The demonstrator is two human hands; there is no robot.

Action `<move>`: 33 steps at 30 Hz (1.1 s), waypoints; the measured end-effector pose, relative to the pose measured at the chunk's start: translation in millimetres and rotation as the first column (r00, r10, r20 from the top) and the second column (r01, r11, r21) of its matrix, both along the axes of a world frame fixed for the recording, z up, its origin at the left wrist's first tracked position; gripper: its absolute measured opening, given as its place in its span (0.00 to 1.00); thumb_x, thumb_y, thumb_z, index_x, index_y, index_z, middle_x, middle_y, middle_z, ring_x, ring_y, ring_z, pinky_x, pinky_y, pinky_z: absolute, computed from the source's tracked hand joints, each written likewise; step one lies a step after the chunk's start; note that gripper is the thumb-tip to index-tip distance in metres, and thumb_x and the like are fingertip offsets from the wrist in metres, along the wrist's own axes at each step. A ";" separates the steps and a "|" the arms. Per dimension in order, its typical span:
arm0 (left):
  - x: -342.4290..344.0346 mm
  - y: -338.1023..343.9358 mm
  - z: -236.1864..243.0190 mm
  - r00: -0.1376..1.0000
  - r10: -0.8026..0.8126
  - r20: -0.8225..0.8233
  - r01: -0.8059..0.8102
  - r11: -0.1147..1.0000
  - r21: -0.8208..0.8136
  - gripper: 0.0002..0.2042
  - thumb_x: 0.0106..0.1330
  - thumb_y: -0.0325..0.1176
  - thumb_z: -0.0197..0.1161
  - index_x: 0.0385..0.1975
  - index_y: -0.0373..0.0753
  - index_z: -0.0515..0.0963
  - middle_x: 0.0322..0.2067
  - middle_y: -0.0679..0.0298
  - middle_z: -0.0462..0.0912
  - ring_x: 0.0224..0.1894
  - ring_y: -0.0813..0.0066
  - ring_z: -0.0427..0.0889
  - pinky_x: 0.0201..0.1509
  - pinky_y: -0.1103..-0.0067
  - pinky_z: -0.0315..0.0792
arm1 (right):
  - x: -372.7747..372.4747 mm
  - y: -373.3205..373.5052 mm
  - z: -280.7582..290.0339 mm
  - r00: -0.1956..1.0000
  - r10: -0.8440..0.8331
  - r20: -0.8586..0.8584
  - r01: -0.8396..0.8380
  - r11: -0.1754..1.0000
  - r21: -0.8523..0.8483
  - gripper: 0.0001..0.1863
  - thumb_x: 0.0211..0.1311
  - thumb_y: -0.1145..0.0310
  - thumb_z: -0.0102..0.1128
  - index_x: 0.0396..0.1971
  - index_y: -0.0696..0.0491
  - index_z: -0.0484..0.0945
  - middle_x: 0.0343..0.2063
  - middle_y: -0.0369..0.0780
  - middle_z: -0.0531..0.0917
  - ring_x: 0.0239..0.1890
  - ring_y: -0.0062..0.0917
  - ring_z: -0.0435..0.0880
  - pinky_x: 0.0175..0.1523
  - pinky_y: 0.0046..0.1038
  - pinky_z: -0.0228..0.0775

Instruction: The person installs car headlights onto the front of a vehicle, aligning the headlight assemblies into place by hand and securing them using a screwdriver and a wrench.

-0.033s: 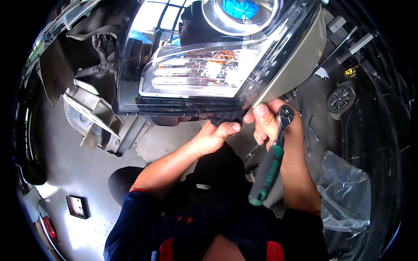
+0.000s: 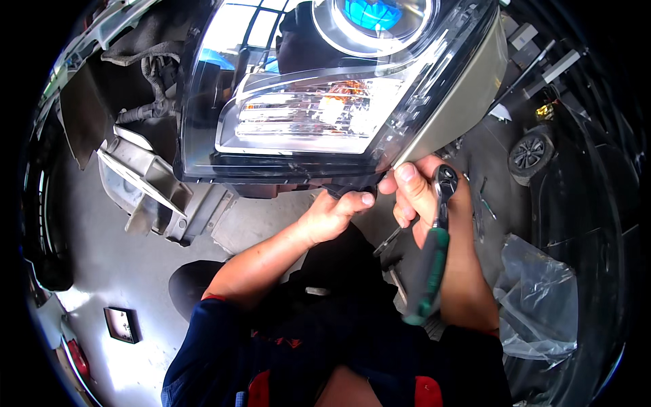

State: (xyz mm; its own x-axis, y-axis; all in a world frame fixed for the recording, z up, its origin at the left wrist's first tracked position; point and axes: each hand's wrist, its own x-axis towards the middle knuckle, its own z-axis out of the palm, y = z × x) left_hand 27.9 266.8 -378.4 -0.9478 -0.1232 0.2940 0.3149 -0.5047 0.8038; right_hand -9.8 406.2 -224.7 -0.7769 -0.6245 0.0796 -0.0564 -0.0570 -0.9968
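Note:
A large car headlight [image 2: 298, 115] fills the upper middle, with a clear lens and black rim. My left hand [image 2: 332, 216] is closed beneath its lower edge, thumb against a small black piece [image 2: 349, 190]; its other fingers are hidden. My right hand [image 2: 417, 193] has bent fingers beside the pointed lower end of a beige body panel [image 2: 454, 108] at the headlight's right. A ratchet wrench [image 2: 437, 244] with a green and black handle has its head in the crook of that hand's thumb. Its handle hangs toward me, blurred at the end.
A bare metal bracket [image 2: 152, 176] juts out left of the headlight. On the floor are a small black tray [image 2: 121, 324] with tiny parts, a clear plastic bag [image 2: 539, 302] and a thin tool [image 2: 487, 203]. A car wheel [image 2: 531, 154] shows at the right.
The ratchet wrench's handle has swung a little to the right, its head staying in my right hand. Both hands and the headlight look almost unmoved.

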 end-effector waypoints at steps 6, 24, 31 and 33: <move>-1.0 -2.9 0.5 0.999 -0.007 -0.032 0.007 1.000 -0.001 0.28 0.63 0.52 0.66 0.54 0.37 0.74 0.36 0.71 0.72 0.37 0.80 0.68 0.41 0.78 0.63 | 3.2 -1.2 0.5 0.998 -0.024 0.064 0.024 1.000 -0.003 0.15 0.72 0.62 0.66 0.37 0.61 0.81 0.28 0.40 0.86 0.18 0.13 0.75 0.24 0.19 0.68; 0.4 -15.2 -1.2 0.994 -0.105 -0.040 0.101 0.991 -0.091 0.33 0.65 0.39 0.58 0.71 0.34 0.67 0.63 0.57 0.76 0.66 0.64 0.72 0.72 0.65 0.64 | 0.5 -3.7 0.4 0.997 -0.073 -0.032 0.072 0.997 -0.018 0.11 0.69 0.68 0.69 0.33 0.59 0.78 0.23 0.38 0.85 0.17 0.13 0.76 0.21 0.19 0.67; 2.3 -14.3 4.0 0.997 -0.082 -0.010 0.081 0.996 -0.042 0.20 0.61 0.50 0.67 0.41 0.41 0.75 0.36 0.69 0.72 0.38 0.78 0.68 0.41 0.77 0.61 | 1.8 -4.7 14.9 0.997 -0.045 -0.059 0.050 0.995 0.089 0.09 0.69 0.70 0.68 0.34 0.59 0.78 0.26 0.38 0.85 0.26 0.17 0.84 0.30 0.22 0.76; 1.5 -16.8 4.1 0.995 -0.095 0.018 0.095 0.994 -0.052 0.21 0.61 0.47 0.65 0.47 0.39 0.74 0.40 0.67 0.74 0.42 0.75 0.70 0.46 0.75 0.63 | -1.7 -4.1 9.1 0.999 -0.028 -0.045 0.028 1.000 -0.001 0.08 0.68 0.72 0.68 0.34 0.60 0.78 0.28 0.38 0.85 0.31 0.19 0.86 0.35 0.24 0.79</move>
State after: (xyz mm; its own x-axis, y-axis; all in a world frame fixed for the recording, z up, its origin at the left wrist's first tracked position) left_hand 29.4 250.0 -374.3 -0.9590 -0.0170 0.2830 0.2550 -0.4883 0.8346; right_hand -11.5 402.1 -215.5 -0.7899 -0.6024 0.1148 -0.1026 -0.0548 -0.9932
